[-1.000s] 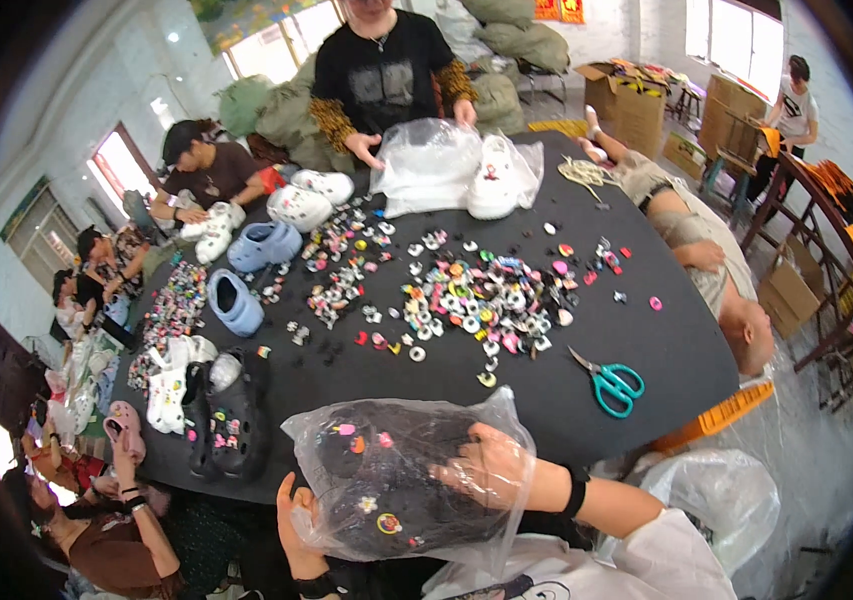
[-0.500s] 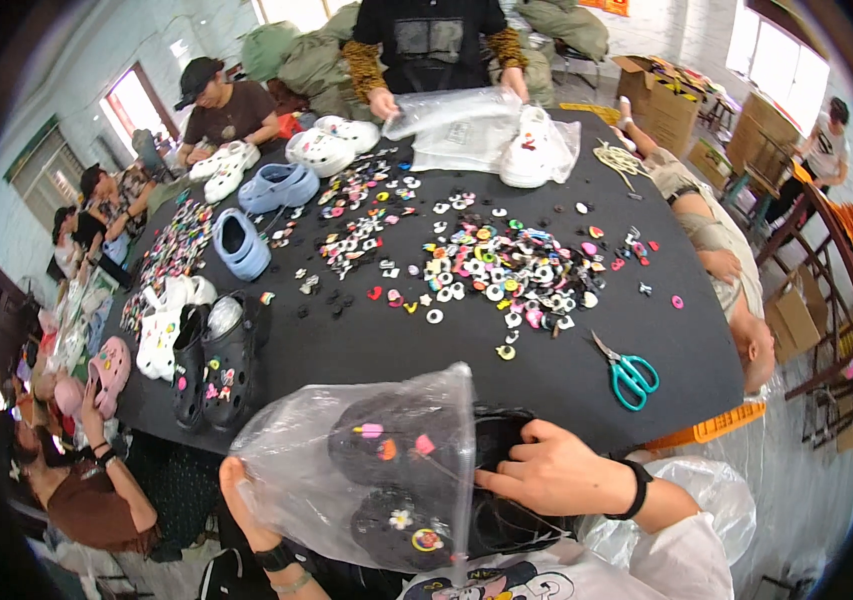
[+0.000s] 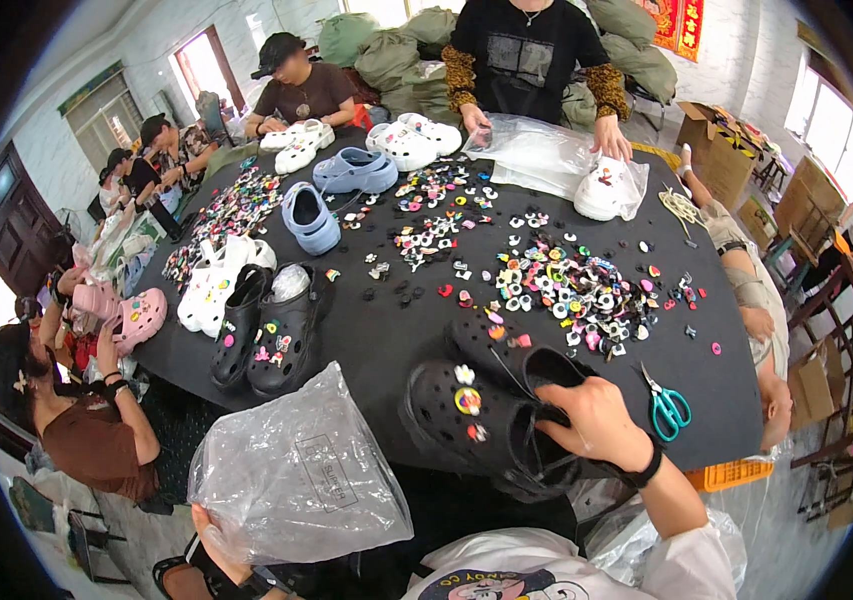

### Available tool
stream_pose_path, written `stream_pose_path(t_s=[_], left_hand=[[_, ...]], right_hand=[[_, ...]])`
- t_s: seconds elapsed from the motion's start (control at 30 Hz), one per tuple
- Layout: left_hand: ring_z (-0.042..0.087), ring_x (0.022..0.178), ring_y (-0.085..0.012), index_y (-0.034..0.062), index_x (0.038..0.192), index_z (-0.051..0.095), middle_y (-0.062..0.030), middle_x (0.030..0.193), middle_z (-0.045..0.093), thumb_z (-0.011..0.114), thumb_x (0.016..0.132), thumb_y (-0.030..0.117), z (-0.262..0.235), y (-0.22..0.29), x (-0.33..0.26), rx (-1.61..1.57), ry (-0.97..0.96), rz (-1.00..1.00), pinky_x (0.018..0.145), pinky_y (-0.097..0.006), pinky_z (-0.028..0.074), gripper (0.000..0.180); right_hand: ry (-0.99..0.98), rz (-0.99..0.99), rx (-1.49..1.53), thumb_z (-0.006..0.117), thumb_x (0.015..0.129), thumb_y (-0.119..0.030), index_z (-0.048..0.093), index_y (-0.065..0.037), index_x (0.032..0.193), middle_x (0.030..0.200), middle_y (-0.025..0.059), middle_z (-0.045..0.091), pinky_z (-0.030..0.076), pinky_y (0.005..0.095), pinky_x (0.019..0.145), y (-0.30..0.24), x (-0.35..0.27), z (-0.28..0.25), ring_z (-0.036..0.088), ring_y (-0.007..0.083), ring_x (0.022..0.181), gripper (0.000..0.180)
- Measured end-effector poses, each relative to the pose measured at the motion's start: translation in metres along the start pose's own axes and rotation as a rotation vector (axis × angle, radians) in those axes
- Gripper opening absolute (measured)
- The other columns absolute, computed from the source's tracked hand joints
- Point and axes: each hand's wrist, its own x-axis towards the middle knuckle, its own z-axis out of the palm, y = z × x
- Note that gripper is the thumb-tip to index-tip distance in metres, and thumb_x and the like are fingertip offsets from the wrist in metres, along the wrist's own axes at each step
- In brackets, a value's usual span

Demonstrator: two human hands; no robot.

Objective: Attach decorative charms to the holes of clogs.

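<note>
At the lower left, my left hand (image 3: 218,545) is closed on the edge of a clear plastic bag (image 3: 276,470), which hangs flat with nothing visible inside. My right hand (image 3: 598,425) grips a pair of black clogs (image 3: 424,405) by their opening and heel side, over the near table edge. Flower, round and other colourful charms dot the toes of this pair. Behind the bag stands another black pair of clogs (image 3: 286,345) with charms, one shoe stuffed with clear plastic. Teal-handled scissors (image 3: 668,410) lie just right of my right hand.
Loose charms (image 3: 571,290) are heaped across the black table (image 3: 376,330). White clogs (image 3: 221,280) and blue clogs (image 3: 311,220) stand on the left half. Across the table a person (image 3: 536,70) handles a bag with a white clog; at left another holds pink clogs (image 3: 136,318).
The black clogs have come out of the plastic bag and moved forward over the table in my right hand. My left hand has drawn the bag away, down and left.
</note>
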Motion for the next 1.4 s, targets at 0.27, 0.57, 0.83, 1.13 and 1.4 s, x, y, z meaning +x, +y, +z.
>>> stream_pose_path(t_s=[0.27,0.57,0.83,1.13,1.4], left_hand=[[0.052,0.113,-0.0228,0.001,0.13,0.048,-0.0116,0.128,0.052,0.057,0.097,0.034,0.009,0.017,-0.016,-0.634,0.07,-0.329,0.097,-0.039,0.042,0.048],[0.056,0.108,-0.0243,0.003,0.127,0.052,-0.0093,0.121,0.058,0.053,0.096,0.04,-0.074,-0.041,-0.046,-0.322,0.258,-0.332,0.092,-0.04,0.046,0.048],[0.056,0.106,-0.0224,0.0063,0.124,0.056,-0.006,0.118,0.061,0.054,0.095,0.04,-0.065,-0.045,-0.047,-0.022,0.279,-0.39,0.089,-0.04,0.048,0.045],[0.056,0.105,-0.0208,0.0045,0.121,0.056,-0.0058,0.116,0.061,0.057,0.093,0.037,-0.004,-0.003,-0.03,0.047,0.089,-0.354,0.09,-0.038,0.047,0.043],[0.055,0.104,-0.0194,0.0028,0.119,0.056,-0.0057,0.114,0.061,0.059,0.092,0.033,0.043,0.028,-0.034,0.056,0.021,-0.278,0.09,-0.037,0.046,0.041]], right_hand=[[0.041,0.079,-0.198,0.071,0.077,-0.027,0.059,-0.007,0.093,0.066,0.0084,0.064,0.047,0.041,0.062,-0.029,0.075,0.051,0.064,0.03,0.062,0.028],[0.039,0.05,0.013,0.066,0.085,-0.024,0.06,-0.004,0.113,0.087,0.0117,0.067,0.05,0.0417,0.071,-0.046,0.066,0.039,0.066,0.0308,0.076,0.035],[0.165,-0.112,0.096,0.073,0.077,-0.014,0.06,-0.006,0.119,0.122,0.011,0.06,0.046,0.0418,0.086,-0.048,0.037,0.005,0.059,0.0298,0.104,0.045],[-0.052,-0.555,0.824,0.083,0.065,-0.047,0.028,-0.009,0.148,0.147,0.0222,0.035,0.019,0.0569,0.111,-0.123,0.013,0.061,0.035,0.0399,0.135,0.106],[-0.322,-0.491,0.924,0.075,0.072,-0.016,0.05,-0.008,0.132,0.124,0.0129,0.052,0.034,0.0446,0.106,-0.161,0.001,0.177,0.049,0.0307,0.12,0.066]])
